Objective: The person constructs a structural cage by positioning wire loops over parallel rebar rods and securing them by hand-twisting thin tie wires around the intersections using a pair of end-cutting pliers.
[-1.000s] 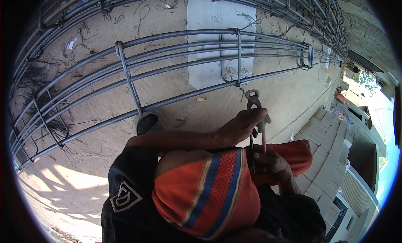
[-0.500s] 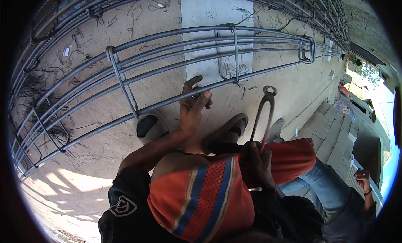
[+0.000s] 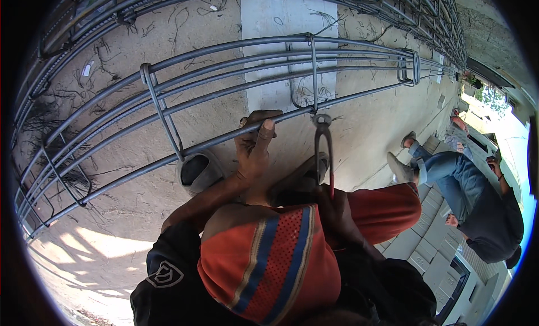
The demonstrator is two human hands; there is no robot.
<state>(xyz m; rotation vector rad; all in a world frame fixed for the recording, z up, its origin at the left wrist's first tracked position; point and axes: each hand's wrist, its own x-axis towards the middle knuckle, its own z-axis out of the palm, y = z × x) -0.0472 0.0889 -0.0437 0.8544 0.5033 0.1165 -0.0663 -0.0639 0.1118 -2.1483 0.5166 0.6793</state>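
A long rebar cage (image 3: 224, 97) of grey steel bars with stirrups (image 3: 314, 68) runs across in front of me. My left hand (image 3: 254, 149) is closed around its nearest bar, thumb on the near side and fingers over the top. In my right hand (image 3: 336, 209) is a pair of pincers (image 3: 330, 157) with red-coated handles, pointing away from me. The pincer jaws (image 3: 321, 120) are just below the corner where a stirrup meets the near bar. Whether they touch the tie wire there, I cannot tell.
More rebar cages (image 3: 415, 14) line the far side. Loose tie wire (image 3: 48, 115) is heaped at the left, and a pale board (image 3: 264, 23) lies under the cage. At right, another person in jeans (image 3: 449, 177) is beside stacked blocks (image 3: 421, 244).
My right hand has brought the pincers left toward the stirrup corner, their handles closer together. My left hand has closed on the bar. The other person has shifted farther away.
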